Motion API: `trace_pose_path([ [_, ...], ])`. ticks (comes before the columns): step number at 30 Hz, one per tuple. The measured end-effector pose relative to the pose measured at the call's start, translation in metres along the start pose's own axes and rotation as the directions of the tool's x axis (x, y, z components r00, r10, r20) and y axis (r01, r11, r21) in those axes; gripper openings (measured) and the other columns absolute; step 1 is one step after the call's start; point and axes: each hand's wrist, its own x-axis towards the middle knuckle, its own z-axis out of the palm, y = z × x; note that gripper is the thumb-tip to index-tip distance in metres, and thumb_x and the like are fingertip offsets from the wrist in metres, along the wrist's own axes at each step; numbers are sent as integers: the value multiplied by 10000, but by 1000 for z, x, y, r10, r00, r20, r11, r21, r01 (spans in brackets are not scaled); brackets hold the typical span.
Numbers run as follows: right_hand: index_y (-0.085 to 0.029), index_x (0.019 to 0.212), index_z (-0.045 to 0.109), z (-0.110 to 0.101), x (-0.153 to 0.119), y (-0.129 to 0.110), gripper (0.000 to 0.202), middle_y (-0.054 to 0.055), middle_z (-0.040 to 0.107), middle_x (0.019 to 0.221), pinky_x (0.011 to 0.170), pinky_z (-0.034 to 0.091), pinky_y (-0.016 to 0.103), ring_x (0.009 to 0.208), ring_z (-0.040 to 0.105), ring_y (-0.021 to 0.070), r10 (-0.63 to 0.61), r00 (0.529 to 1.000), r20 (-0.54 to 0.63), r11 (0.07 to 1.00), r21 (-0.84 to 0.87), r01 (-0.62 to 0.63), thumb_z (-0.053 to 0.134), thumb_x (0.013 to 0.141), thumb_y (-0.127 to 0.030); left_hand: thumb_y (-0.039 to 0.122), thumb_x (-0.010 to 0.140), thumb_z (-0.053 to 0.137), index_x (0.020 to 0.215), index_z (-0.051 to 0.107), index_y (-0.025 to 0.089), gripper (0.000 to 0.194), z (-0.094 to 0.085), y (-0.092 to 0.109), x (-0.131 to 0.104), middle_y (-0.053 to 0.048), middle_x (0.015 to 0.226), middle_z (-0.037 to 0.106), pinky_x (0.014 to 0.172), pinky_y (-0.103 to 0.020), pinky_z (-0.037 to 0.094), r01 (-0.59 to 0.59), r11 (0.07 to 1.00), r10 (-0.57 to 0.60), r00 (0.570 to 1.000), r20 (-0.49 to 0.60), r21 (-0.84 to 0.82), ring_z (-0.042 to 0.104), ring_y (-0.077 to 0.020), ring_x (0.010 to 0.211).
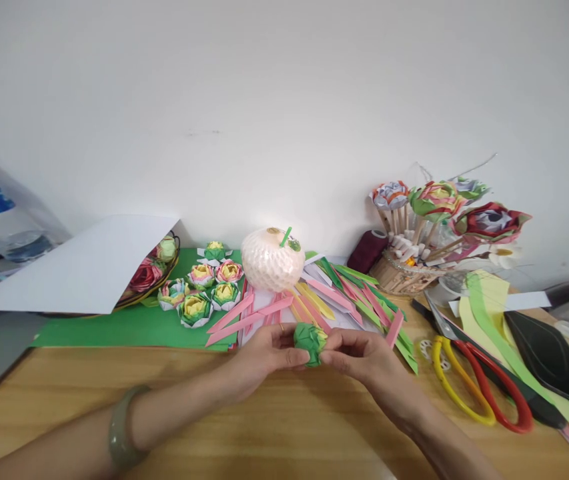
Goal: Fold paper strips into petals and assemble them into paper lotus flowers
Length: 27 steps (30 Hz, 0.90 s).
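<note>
1. Between your two hands, just above the near part of the wooden table, sits the green and yellow folded-paper flower, with the pink paper strips lying beyond it.
2. Your left hand grips the flower from its left side, thumb laid across the green front; the fingertips behind are hidden.
3. Your right hand pinches at the flower's right edge with thumb and forefinger; whether it presses a fold or only steadies it, you cannot tell from here.
4. To work it well, let the left hand carry the hold and the right do the fine shaping; squeeze lightly, since the layered paper would probably crush or loosen.
5. Both forearms angle inward from below, wrists apart, the left one wearing a bracelet. Keeping both wrists low and loose should help you turn the flower evenly.
</note>
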Motion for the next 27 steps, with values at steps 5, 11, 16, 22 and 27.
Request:
trace_pose_path([
  [5, -171, 674, 575, -2, -2, -2, 344, -11, 513, 635, 585, 372, 239, 627, 462, 132, -122, 990, 65, 976, -175, 132, 545, 770, -500, 270, 590, 773, 943, 677, 205, 371, 0, 1, 0, -40, 977, 653, 798, -303, 418, 13, 1000, -13, 1000, 7, 8, 562, -176, 913],
  [11, -173, 651, 562, -5, -1, 0, 288, 3, 533, 650, 591, 377, 245, 630, 472, 137, -213, 974, 79, 925, -306, 227, 503, 813, -403, 276, 554, 788, 928, 681, 196, 397, 1, 1, -1, -46, 950, 665, 797, -312, 414, 32, 999, -31, 999, -23, 21, 563, -190, 912],
  [16, -162, 613, 579, -8, 0, 1, 299, -26, 503, 583, 540, 329, 227, 570, 426, 108, -54, 995, 83, 983, -173, 68, 647, 683, -444, 240, 552, 790, 933, 682, 193, 398, 0, 0, 0, -44, 983, 674, 861, -337, 397, 20, 999, -19, 1000, -12, 49, 583, -199, 928],
  [22, -145, 565, 573, -7, 1, 3, 349, -48, 461, 531, 509, 253, 221, 520, 358, 79, 107, 990, 95, 994, -15, -106, 756, 543, -442, 243, 574, 781, 937, 685, 188, 380, 0, 0, 0, -56, 1006, 675, 870, -347, 406, 17, 996, -19, 1000, 22, 84, 585, -213, 953],
  [27, -150, 575, 601, -7, 0, 0, 344, -41, 471, 552, 526, 265, 229, 546, 363, 91, 82, 993, 87, 997, -17, -81, 735, 569, -467, 265, 588, 776, 934, 690, 189, 364, -1, 1, 0, -54, 996, 673, 866, -327, 405, 14, 998, -16, 999, 39, 62, 583, -197, 937],
])
